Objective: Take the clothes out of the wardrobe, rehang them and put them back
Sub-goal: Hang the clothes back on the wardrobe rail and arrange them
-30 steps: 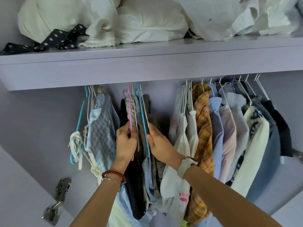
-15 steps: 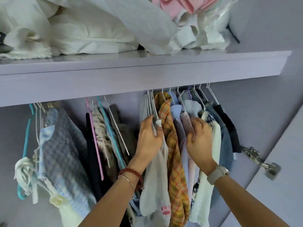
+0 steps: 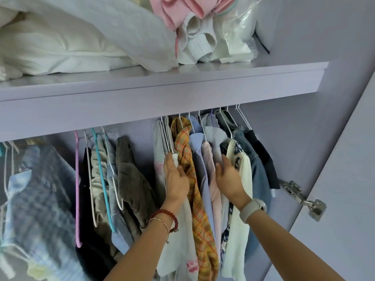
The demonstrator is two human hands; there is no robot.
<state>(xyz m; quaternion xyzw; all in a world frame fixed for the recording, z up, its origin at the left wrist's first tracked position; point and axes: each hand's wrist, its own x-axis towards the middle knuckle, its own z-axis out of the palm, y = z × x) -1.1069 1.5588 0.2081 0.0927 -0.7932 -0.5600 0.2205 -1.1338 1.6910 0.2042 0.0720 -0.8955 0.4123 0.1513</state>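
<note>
Our left hand [image 3: 176,180] lies flat against a white garment [image 3: 178,236], fingers straight and reaching up toward its white hangers [image 3: 165,136]; the fingertips slip between that garment and the plaid shirt [image 3: 197,199] just to its right, so we cannot tell whether they curl round anything. A red bead bracelet [image 3: 172,217] and a thin chain sit on that wrist. Our right hand [image 3: 230,179] is further right, fingers extended and pushed in among the hanging clothes, between a pink shirt [image 3: 213,179] and a cream cardigan [image 3: 239,220]; its fingertips are hidden in the fabric. A pale watch [image 3: 252,209] is on that wrist.

Between the two hands hang the plaid shirt, a blue shirt [image 3: 199,159] and the pink shirt, packed close together. Right of our right hand, past the cardigan, hang a denim jacket [image 3: 261,179] and a dark top [image 3: 265,159], all on white wire hangers under the shelf.

Left of our left hand there is a gap, then a second group: a brown garment [image 3: 132,179], pale trousers on a teal hanger [image 3: 101,179], a black piece beside a pink hanger [image 3: 77,189], and furthest left a blue checked shirt [image 3: 40,199], blurred.

Above both hands runs the lilac shelf [image 3: 162,92], piled with white bedding [image 3: 81,37], a pink cloth [image 3: 182,9] and clear plastic bags. Far right of our right hand a metal hinge [image 3: 304,199] joins the open door [image 3: 345,199] to the wardrobe wall.
</note>
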